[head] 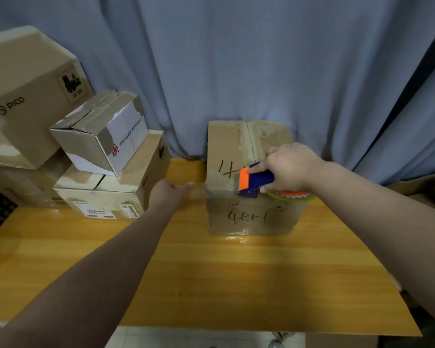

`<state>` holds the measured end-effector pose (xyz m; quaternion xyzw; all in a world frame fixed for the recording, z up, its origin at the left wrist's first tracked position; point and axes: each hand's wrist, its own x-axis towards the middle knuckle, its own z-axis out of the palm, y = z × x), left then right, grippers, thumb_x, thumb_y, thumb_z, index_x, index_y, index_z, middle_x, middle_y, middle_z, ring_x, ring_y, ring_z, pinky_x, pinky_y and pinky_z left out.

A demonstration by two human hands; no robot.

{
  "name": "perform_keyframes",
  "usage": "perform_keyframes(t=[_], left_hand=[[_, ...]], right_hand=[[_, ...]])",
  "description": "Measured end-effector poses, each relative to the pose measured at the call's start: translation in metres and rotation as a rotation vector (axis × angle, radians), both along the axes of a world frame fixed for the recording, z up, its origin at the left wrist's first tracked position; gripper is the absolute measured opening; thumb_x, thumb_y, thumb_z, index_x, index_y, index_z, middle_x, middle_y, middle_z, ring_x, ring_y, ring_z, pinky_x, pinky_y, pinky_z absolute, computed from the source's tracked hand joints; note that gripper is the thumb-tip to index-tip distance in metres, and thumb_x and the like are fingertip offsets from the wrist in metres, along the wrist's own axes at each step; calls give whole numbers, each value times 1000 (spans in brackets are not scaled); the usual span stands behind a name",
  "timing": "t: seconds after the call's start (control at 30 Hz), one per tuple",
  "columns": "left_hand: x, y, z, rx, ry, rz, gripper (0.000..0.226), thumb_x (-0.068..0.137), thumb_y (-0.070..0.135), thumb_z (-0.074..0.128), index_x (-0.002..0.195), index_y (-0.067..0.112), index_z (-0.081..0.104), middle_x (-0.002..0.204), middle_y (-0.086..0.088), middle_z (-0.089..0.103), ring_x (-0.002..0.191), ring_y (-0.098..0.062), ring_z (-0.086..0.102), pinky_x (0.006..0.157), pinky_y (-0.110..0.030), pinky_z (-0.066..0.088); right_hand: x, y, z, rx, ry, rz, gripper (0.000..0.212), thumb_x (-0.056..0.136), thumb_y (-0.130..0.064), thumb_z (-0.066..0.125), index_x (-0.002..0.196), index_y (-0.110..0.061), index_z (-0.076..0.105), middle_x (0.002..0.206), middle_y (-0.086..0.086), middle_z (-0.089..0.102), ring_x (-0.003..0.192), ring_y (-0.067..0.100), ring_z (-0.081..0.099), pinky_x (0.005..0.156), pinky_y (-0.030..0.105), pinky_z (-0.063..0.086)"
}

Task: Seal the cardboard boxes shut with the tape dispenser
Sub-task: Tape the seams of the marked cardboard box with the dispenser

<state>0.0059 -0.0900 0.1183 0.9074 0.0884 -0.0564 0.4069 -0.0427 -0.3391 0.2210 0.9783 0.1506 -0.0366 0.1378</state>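
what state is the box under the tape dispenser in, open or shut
Shut. The box has its top flaps lying flat, meeting along a middle seam; the right hand holds the tape dispenser on top.

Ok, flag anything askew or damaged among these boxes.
The small white-sided box on the left stack sits tilted on the carton below, its top flaps scuffed and gaping. The box being taped shows torn, peeled patches on top. The tape runs normally from the left hand to the tape dispenser in the right hand.
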Motion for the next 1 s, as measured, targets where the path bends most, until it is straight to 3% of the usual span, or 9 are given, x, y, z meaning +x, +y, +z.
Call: perform_keyframes(t=[0.1,0.3,0.53,0.63,0.77,0.87,0.93,1.0], left_hand=[[4,2,-1,-23,-9,10,42,85,47,66,82,10,46,70,-2,41,63,-15,42,50,-29,29],[9,2,-9,-23,-4,2,43,85,44,67,71,14,39,66,-1,38,58,-14,38,48,-29,27],[13,-7,-27,-56,137,-17,48,87,41,66,65,13,35,60,-1,30,53,-17,32,51,-28,26],[13,-15,-37,-151,359,16,49,86,51,62,93,5,48,63,-5,34,53,-19,35,51,-30,29],[10,-22,-53,-323,498,38,48,87,53,59,86,5,56,75,-6,50,61,-17,39,56,-32,33],[11,-24,-58,-352,504,26,48,87,55,57,98,8,60,97,-6,63,77,-19,50,61,-32,39],[13,-28,-53,-298,459,36,63,88,56,56,119,2,54,111,-8,60,92,-23,54,73,-36,47],[17,-30,-48,-138,448,68,84,86,61,55,143,4,31,134,-15,43,116,-33,48,93,-45,45]], right_hand=[[2,2,2,-1,9,8,56,88,-59,53,141,-49,36,113,-4,49,111,21,49,76,29,33],[8,7,-1,0,58,-3,56,88,-54,56,141,-48,38,118,-3,50,113,21,50,77,30,37],[12,6,-9,14,125,-32,55,89,-53,57,140,-48,38,120,-3,51,113,21,50,85,34,43],[15,5,-10,23,135,-37,55,88,-53,57,139,-49,39,119,-4,51,112,21,51,82,32,42],[17,3,-11,33,146,-43,54,87,-54,57,139,-50,40,114,-5,50,110,21,51,78,31,40],[18,4,-11,41,163,-50,54,87,-54,59,138,-50,41,110,-6,49,109,19,51,81,33,43],[19,4,-11,48,173,-52,54,87,-53,59,138,-50,42,102,-8,44,103,17,49,79,32,42],[20,4,-9,55,180,-57,54,87,-52,60,138,-50,42,98,-10,39,99,16,47,76,31,39]])
